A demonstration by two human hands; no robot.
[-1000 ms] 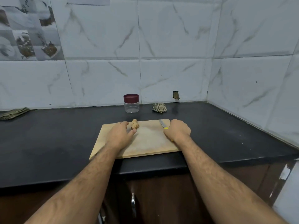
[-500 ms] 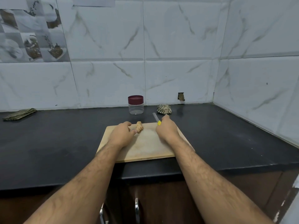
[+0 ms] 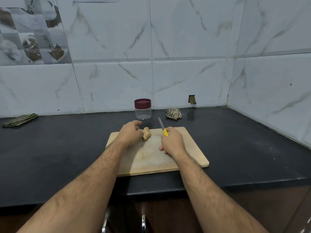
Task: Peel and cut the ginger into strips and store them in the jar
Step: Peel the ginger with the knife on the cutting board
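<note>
Head | ginger [image 3: 146, 133] on board [image 3: 190, 148], beside loosely curled left-hand fingers [image 3: 137, 122] | right hand [image 3: 172, 142] grips knife [image 3: 162, 126]

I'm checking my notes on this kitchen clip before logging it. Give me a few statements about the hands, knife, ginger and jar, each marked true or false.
1. The right hand grips the yellow-handled knife. True.
2. The clear plastic jar has its dark red lid off. False: the lid sits on it.
3. The beige ginger piece lies on the pale wooden cutting board. True.
4. The ginger is already cut into strips. False: it is one whole piece.
5. The left hand holds the jar. False: it is beside the ginger, and the jar stands apart on the black counter.
</note>
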